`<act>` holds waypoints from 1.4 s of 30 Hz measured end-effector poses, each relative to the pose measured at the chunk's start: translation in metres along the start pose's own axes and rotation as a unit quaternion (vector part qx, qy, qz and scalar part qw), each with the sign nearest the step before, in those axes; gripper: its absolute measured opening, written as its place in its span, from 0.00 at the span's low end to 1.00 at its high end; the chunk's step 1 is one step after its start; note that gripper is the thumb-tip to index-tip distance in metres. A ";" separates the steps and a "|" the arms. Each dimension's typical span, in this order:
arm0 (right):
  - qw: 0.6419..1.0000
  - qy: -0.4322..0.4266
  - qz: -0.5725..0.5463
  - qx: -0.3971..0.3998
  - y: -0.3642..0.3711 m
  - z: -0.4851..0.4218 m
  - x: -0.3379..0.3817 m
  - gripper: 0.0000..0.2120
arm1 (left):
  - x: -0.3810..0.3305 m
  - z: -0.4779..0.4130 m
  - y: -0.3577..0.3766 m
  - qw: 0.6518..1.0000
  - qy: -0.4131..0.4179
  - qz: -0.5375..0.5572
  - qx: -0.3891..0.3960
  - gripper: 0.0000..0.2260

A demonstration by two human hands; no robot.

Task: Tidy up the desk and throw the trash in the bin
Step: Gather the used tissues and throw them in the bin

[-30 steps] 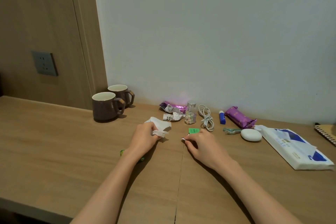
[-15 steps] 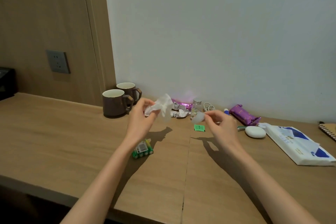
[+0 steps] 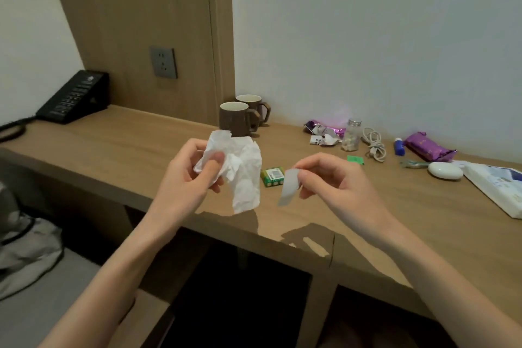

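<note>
Lifted now, left hand [image 3: 189, 178] holds tissue [image 3: 243, 175], right hand [image 3: 334, 183] pinches slip [image 3: 288, 187].

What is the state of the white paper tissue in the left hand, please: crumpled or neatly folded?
Crumpled: the white paper tissue hangs creased and bunched from the left hand, whose thumb pinches its top.
</note>
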State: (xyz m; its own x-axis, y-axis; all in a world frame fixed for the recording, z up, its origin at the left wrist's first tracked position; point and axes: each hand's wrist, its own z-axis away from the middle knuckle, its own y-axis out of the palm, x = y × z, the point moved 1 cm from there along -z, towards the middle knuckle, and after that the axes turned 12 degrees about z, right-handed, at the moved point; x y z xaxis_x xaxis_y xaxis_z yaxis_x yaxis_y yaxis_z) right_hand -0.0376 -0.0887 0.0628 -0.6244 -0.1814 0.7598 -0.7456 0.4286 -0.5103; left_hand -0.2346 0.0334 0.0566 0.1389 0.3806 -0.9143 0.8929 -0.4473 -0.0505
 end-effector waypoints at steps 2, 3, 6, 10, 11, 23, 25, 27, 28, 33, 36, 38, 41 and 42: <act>0.999 0.003 -0.007 0.045 0.022 0.011 0.004 0.05 | 0.001 0.023 -0.018 1.000 -0.018 0.002 0.014 0.11; 0.998 0.004 -0.007 0.067 0.034 0.017 0.004 0.05 | 0.003 0.035 -0.026 0.999 -0.025 0.001 0.020 0.11; 0.991 0.005 0.007 0.133 0.067 0.030 0.003 0.05 | 0.015 0.066 -0.050 0.998 -0.055 0.000 0.034 0.10; 0.975 0.005 0.054 0.216 0.111 0.051 -0.001 0.05 | 0.044 0.101 -0.083 0.993 -0.082 -0.022 0.088 0.07; 0.970 0.003 0.067 0.235 0.123 0.057 -0.004 0.06 | 0.054 0.109 -0.090 0.990 -0.093 -0.034 0.100 0.06; 0.912 0.167 0.186 0.325 0.243 0.084 -0.139 0.08 | 0.267 0.167 -0.118 0.930 -0.316 -0.149 0.112 0.03; 0.900 0.212 0.180 0.337 0.259 0.090 -0.164 0.09 | 0.298 0.173 -0.114 0.920 -0.337 -0.165 0.112 0.05; 0.886 0.245 0.185 0.348 0.274 0.097 -0.183 0.10 | 0.328 0.181 -0.110 0.903 -0.365 -0.196 0.115 0.08; 0.881 0.257 0.187 0.351 0.281 0.100 -0.191 0.10 | 0.342 0.185 -0.109 0.890 -0.382 -0.216 0.122 0.06; 0.861 0.321 0.177 0.353 0.312 0.113 -0.225 0.12 | 0.383 0.199 -0.100 0.835 -0.466 -0.257 0.143 0.13; 0.845 0.343 0.153 0.381 0.321 0.114 -0.234 0.12 | 0.387 0.201 -0.091 0.813 -0.504 -0.231 0.177 0.21; 0.831 0.342 0.139 0.417 0.319 0.112 -0.233 0.14 | 0.384 0.200 -0.088 0.806 -0.512 -0.226 0.191 0.23; 0.833 0.315 0.130 0.435 0.306 0.108 -0.224 0.15 | 0.369 0.192 -0.089 0.821 -0.481 -0.242 0.190 0.23; 0.842 0.296 0.130 0.432 0.298 0.106 -0.218 0.15 | 0.359 0.187 -0.089 0.830 -0.462 -0.249 0.186 0.22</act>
State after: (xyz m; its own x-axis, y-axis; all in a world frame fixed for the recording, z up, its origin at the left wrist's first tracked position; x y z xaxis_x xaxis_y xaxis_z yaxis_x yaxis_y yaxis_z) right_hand -0.1478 -0.0151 -0.2974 -0.7578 0.4021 0.5138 -0.6525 -0.4653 -0.5982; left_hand -0.3447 0.0586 -0.3419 -0.7497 -0.1141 -0.6519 0.5230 -0.7057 -0.4780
